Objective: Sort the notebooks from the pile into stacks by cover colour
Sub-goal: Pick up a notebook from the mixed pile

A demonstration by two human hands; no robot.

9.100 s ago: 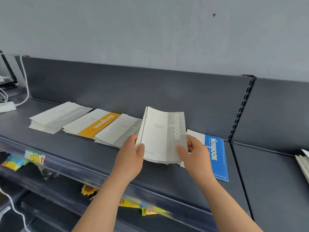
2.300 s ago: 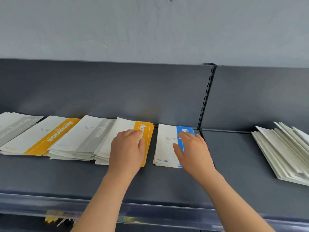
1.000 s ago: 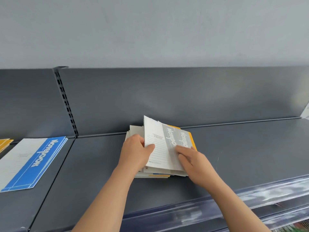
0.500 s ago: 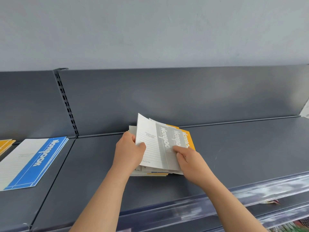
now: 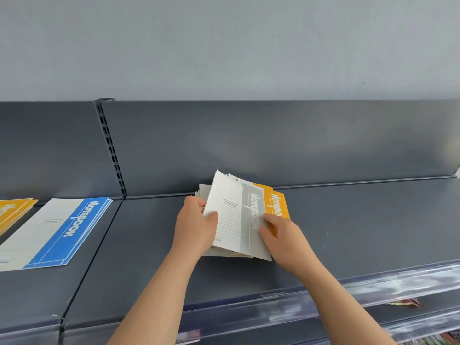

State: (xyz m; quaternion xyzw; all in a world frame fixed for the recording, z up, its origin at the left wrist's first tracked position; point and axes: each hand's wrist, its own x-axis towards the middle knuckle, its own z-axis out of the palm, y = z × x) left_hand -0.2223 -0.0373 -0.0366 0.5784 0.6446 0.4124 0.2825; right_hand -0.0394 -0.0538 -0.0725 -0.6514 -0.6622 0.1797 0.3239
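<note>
Since half a second ago the grey notebook (image 5: 232, 215) has tipped further up on its left edge, and more of the orange notebook (image 5: 276, 203) under it shows at its 3 o'clock side. The left hand (image 5: 196, 226) grips the grey notebook, thumb on the cover and fingers curled beneath. The right hand (image 5: 283, 236) rests its fingertips on the cover's right edge; I cannot tell whether it pinches or only presses. Both hands work over the pile (image 5: 225, 253), which sits mid-shelf (image 5: 373, 232), with the blue stack (image 5: 62, 230) well apart at 9 o'clock and an orange stack (image 5: 13, 210) beyond it.

The covers are thin, smooth card over lined paper, floppy and slick, each a long rectangle with a coloured band along one side. I judge two risks. A second thin book could cling to the lifted one and land in the wrong stack. Or the loose pile could fan and slide on the smooth painted metal towards the clear plastic rail (image 5: 373, 290) at 6 o'clock.
</note>
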